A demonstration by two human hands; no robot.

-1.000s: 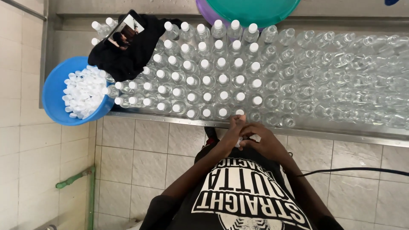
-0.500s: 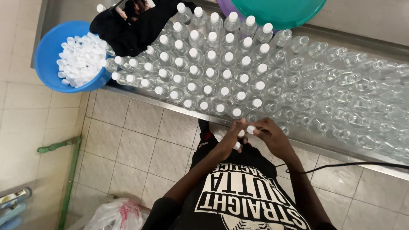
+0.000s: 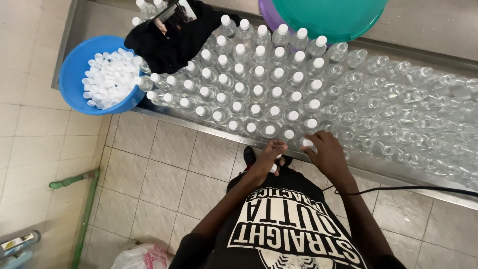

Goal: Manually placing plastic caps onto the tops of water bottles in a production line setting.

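Several clear plastic bottles (image 3: pixel 259 94) stand in rows on a steel table (image 3: pixel 199 128); those at the left have white caps, those at the right (image 3: pixel 398 114) are uncapped. My right hand (image 3: pixel 326 153) presses a white cap (image 3: pixel 308 143) onto a bottle at the near edge of the rows. My left hand (image 3: pixel 269 155) hovers just below the table edge with several white caps (image 3: pixel 273 168) cupped in its closed fingers.
A blue bowl (image 3: pixel 74 69) of white caps sits at the table's left end beside a black cloth (image 3: pixel 164 47) with a phone on it. A teal basin (image 3: pixel 333 17) is at the back. A black cable (image 3: pixel 413 188) runs at the right. Tiled floor below.
The view has shifted and tilted. My hands have moved apart from each other; the right hand has reached up onto a bottle at the table's near edge.
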